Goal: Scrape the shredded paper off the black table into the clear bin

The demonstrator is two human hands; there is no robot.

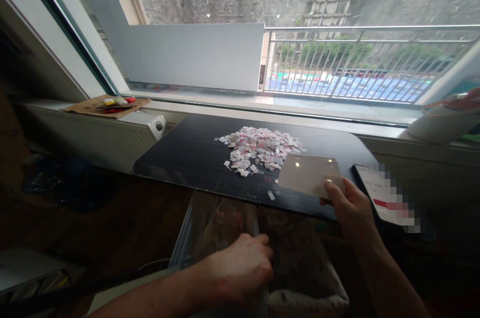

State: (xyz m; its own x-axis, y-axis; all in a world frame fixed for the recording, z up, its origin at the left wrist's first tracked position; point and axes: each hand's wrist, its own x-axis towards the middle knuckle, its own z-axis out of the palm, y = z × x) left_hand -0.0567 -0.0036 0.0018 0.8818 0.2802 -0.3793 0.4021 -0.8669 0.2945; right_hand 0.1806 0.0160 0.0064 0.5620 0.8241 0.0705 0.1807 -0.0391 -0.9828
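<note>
A heap of small white and pinkish paper scraps (262, 145) lies on the dark tabletop (180, 148). My right hand (350, 203) grips a thin, pale rectangular plate (309, 175), thumb on top, and tilts it at the heap's near right side. A few loose scraps lie by the plate and near the table's front edge. Below that edge, my left hand (249, 265) is closed over the side wall of a clear plastic bin (187, 230); its fingertips are hidden. Just right of it, an open container (318, 253) with a pale lining holds dark contents, hard to make out.
A phone (382, 195) with a lit screen lies at the table's right end. On the left, a radiator (112, 125) carries brown cardboard (86, 105) with small coloured items. A window with a railing (360, 65) outside runs behind the table. A pale bag (435, 120) sits right.
</note>
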